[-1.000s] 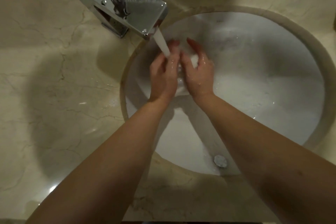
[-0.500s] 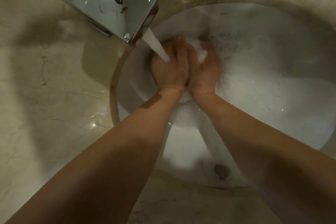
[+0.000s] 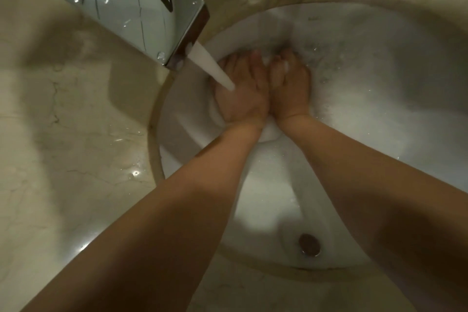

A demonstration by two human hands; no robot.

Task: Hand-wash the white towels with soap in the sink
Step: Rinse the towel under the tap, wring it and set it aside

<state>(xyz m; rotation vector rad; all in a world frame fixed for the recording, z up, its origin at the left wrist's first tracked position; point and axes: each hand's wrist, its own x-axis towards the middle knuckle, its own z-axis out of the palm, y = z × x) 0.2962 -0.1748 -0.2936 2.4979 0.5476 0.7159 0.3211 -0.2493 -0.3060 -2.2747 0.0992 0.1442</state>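
A wet white towel (image 3: 269, 132) lies bunched against the left wall of the round white sink (image 3: 379, 134). Most of it is hidden under my hands; a fold shows below my wrists and a bit between my fingertips. My left hand (image 3: 241, 91) and my right hand (image 3: 291, 91) sit side by side on it, fingers bent over the bunch and gripping it. Soap foam clings to my right fingers. Water from the chrome faucet (image 3: 141, 5) pours in a white stream (image 3: 212, 66) onto the back of my left hand.
Foamy water covers the basin's far side and right side. The metal drain plug (image 3: 309, 244) sits near the front of the bowl. A beige marble counter (image 3: 63, 147) surrounds the sink, with a few wet spots left of the rim.
My hands went from flat fingers under the stream to closing together on the towel. They now press it lower against the basin wall, and the view has moved closer.
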